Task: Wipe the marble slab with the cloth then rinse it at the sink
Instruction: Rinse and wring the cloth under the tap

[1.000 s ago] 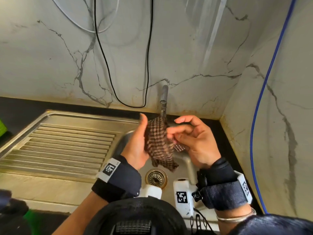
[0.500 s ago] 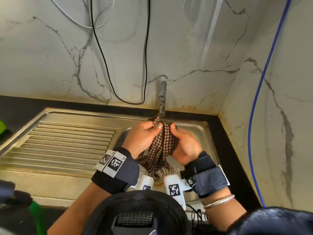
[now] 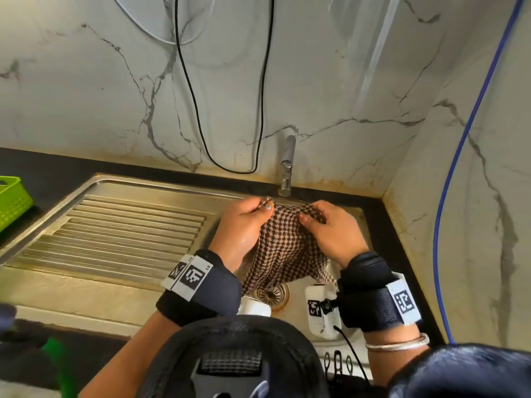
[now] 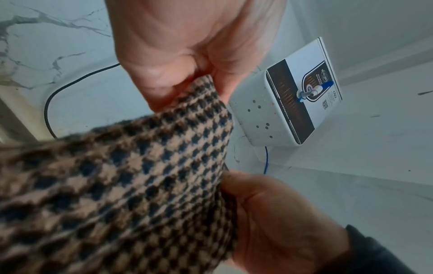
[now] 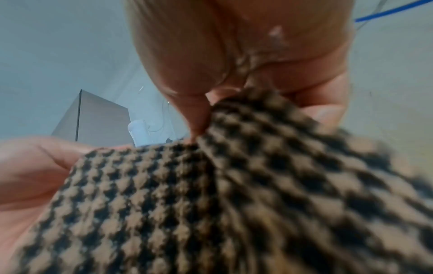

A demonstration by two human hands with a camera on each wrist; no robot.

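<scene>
A brown and black checked cloth (image 3: 283, 248) hangs over the steel sink basin (image 3: 357, 222), just below the tap (image 3: 287, 165). My left hand (image 3: 247, 222) pinches its upper left edge and my right hand (image 3: 330, 228) pinches its upper right edge, stretching the top between them. The cloth's lower end hangs down to the drain (image 3: 271, 294). In the left wrist view the cloth (image 4: 131, 185) is gripped between thumb and fingers (image 4: 187, 74). The right wrist view is filled by the cloth (image 5: 234, 204) and the pinching fingers (image 5: 187, 74). No water stream is visible.
A ribbed steel draining board (image 3: 120, 234) lies left of the basin. A green basket (image 3: 11, 202) stands at the far left. Marble walls (image 3: 115, 81) close the back and right. A black cable (image 3: 195, 110) and a blue cable (image 3: 448, 196) hang down. A white wall unit (image 4: 290, 100) is mounted above.
Both hands have lowered the bunched cloth under the tap, then moved apart, spreading its top edge between them. The view has tilted a little further down.
</scene>
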